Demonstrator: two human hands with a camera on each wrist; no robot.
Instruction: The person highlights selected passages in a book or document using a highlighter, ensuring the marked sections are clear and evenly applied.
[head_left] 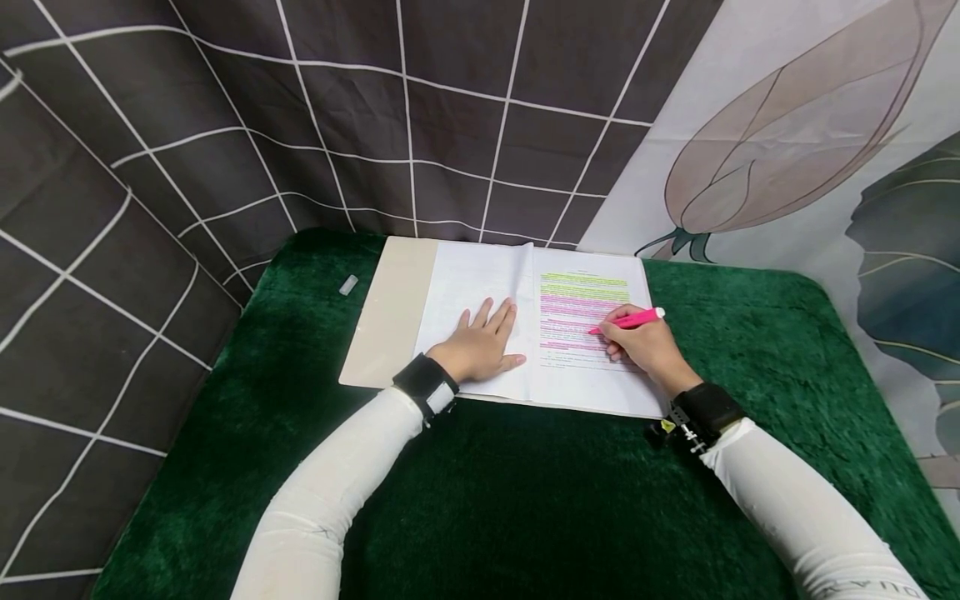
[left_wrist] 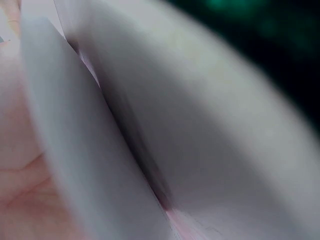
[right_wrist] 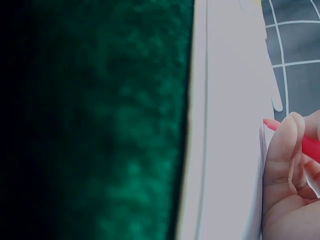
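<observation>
An open stapled or bound document (head_left: 573, 383) lies on a cream folder (head_left: 386, 317). Its right page bears printed lines, the upper ones marked yellow-green and those below pink. Across the left page my left hand (head_left: 480, 343) rests flat with fingers spread. My right hand (head_left: 643, 343) pinches a pink highlighter (head_left: 637, 318), its tip at the printed lines on the right page. In the right wrist view the highlighter (right_wrist: 311, 147) shows between thumb and fingers. The left wrist view is mostly filled by blurred pale page edges (left_wrist: 200, 140), with part of the palm (left_wrist: 25, 165) at left.
A small whitish block (head_left: 348, 285), perhaps an eraser or cap, lies left of the folder. Green plush cloth (head_left: 525, 500) covers the table. Behind it hangs a dark grid-patterned curtain (head_left: 450, 125), with a floral-printed cloth (head_left: 787, 150) at the right.
</observation>
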